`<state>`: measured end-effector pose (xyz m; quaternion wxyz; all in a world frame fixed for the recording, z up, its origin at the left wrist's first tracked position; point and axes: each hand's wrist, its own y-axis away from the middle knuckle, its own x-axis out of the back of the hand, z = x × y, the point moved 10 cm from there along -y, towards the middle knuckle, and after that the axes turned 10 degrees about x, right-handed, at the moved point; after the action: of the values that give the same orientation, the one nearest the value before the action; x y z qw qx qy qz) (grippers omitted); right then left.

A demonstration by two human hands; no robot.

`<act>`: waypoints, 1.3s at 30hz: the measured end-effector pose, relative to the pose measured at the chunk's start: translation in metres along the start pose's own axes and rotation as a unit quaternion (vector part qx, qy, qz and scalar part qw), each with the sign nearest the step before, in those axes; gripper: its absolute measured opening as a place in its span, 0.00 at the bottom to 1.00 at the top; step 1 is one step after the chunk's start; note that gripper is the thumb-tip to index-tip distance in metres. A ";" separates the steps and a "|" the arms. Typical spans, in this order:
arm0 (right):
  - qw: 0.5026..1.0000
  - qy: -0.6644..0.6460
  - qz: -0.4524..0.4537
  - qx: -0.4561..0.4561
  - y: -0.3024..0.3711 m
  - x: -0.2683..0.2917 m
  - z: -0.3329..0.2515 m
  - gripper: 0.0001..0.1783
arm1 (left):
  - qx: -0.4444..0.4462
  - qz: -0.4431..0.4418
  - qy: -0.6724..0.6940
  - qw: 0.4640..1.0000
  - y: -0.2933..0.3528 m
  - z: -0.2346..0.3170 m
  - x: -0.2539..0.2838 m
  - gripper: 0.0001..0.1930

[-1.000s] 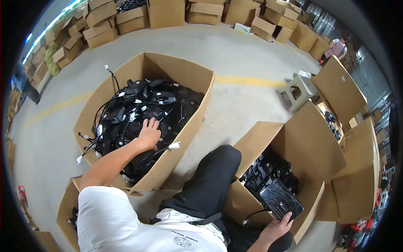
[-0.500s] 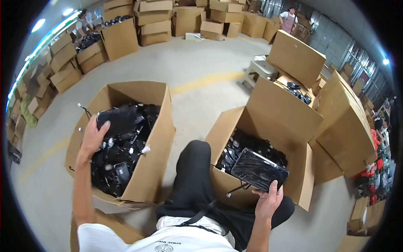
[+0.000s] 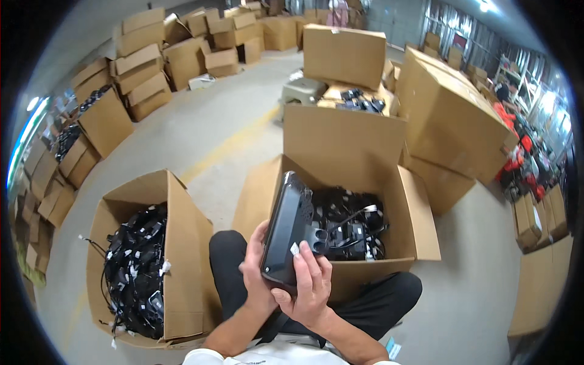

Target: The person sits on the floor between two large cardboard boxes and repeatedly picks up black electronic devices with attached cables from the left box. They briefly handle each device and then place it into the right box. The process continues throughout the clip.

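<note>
A black rectangular screen unit (image 3: 283,234) is held upright on a slant between my two hands, over the front edge of the right-hand carton (image 3: 347,135). My left hand (image 3: 258,275) is closed along its left side. My right hand (image 3: 309,281) grips its lower right side, fingers lying over the back near a small white label. A cable with a pale plug comes out beside it. Whether a second unit lies pressed against it, I cannot tell. Inside the carton are black units and cables (image 3: 356,234).
An open carton (image 3: 185,267) full of black cabled parts (image 3: 137,267) stands at my left. Beyond the right-hand carton are a grey stool (image 3: 301,91), black parts on cardboard (image 3: 362,100) and large boxes (image 3: 453,112). Stacked cartons (image 3: 143,61) line the far left.
My hands came together from separate cartons, each having held a black screen unit. The left hand moved right, away from the left carton. The view has turned right.
</note>
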<state>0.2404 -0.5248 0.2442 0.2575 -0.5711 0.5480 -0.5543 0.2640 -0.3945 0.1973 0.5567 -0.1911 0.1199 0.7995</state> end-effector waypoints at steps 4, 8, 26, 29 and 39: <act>0.994 -0.025 -0.078 -0.079 0.028 -0.017 0.019 0.31 | -0.016 -0.084 -0.004 0.996 -0.022 -0.015 -0.008 0.36; 0.980 -0.122 -0.137 -0.074 0.024 -0.021 0.026 0.23 | 0.184 0.055 0.078 0.978 -0.036 -0.066 0.030 0.22; 0.820 -0.300 -0.079 -0.481 0.111 -0.019 0.134 0.40 | 0.266 -0.023 -0.064 0.962 -0.009 -0.113 0.061 0.40; 0.831 -0.285 -0.117 -0.462 0.100 -0.015 0.151 0.40 | 0.277 -0.046 -0.136 0.950 -0.031 -0.109 0.055 0.39; 0.874 -0.189 -0.113 -0.434 0.041 0.038 0.248 0.39 | 0.216 -0.204 -0.210 0.931 -0.161 -0.111 -0.033 0.55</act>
<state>0.4451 -0.6477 0.1582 0.0179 -0.7772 0.6063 -0.1677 0.4434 -0.4107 0.1159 0.7483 0.0858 0.1283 0.6451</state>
